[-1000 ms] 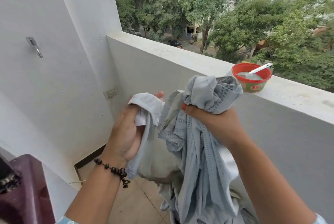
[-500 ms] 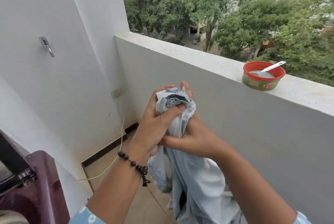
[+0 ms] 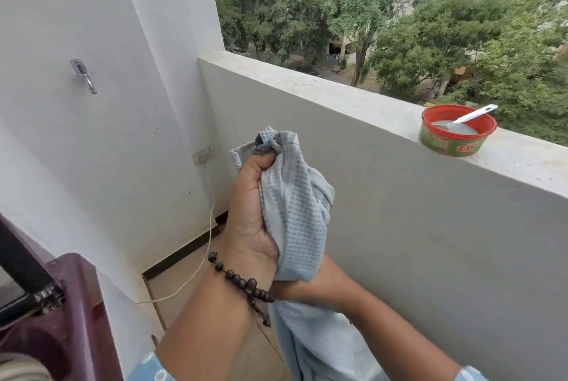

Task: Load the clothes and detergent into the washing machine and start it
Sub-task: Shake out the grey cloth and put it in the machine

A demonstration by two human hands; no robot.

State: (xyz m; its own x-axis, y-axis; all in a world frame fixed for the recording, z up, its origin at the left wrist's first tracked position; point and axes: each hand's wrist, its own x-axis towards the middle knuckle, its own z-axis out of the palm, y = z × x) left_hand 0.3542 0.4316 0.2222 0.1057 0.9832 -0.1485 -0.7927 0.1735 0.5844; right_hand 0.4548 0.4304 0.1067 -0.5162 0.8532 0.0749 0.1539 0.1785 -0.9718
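- Nearest to me, bottom left, the maroon washing machine (image 3: 61,319) shows just a corner, with a dark bar across it that I take for the raised lid. I can't see the drum opening, so a blind swing of the cloth could miss it or catch on that bar.
- Left hand (image 3: 250,214), bead bracelet (image 3: 242,284) at the wrist: the grip is clenched around the bunched top of the pale blue patterned cloth (image 3: 295,208). If that fist slackens, the bundle drops to the tiled floor (image 3: 190,304).
- Right hand (image 3: 310,290) sits lower and is mostly hidden by the cloth and the left wrist. It looks wrapped around the cloth there, but I can't tell for certain how the fingers lie.
- The rest of the cloth hangs loose below both hands, out of view at the bottom. My worry is the tail dragging on the floor or trailing outside the drum when it goes in.
- A thin white cord (image 3: 203,257) runs from the wall socket (image 3: 202,155) down to the floor, just left of the hands. A loose fold could hook it and tug the plug.
- Farther off on the balcony ledge (image 3: 353,110), the red-rimmed detergent tub (image 3: 455,135) stands with a white scoop (image 3: 470,116) leaning out. It's well apart from the hands, but near the outer edge as I judge it; a careless elbow or a flick of cloth might send it over.
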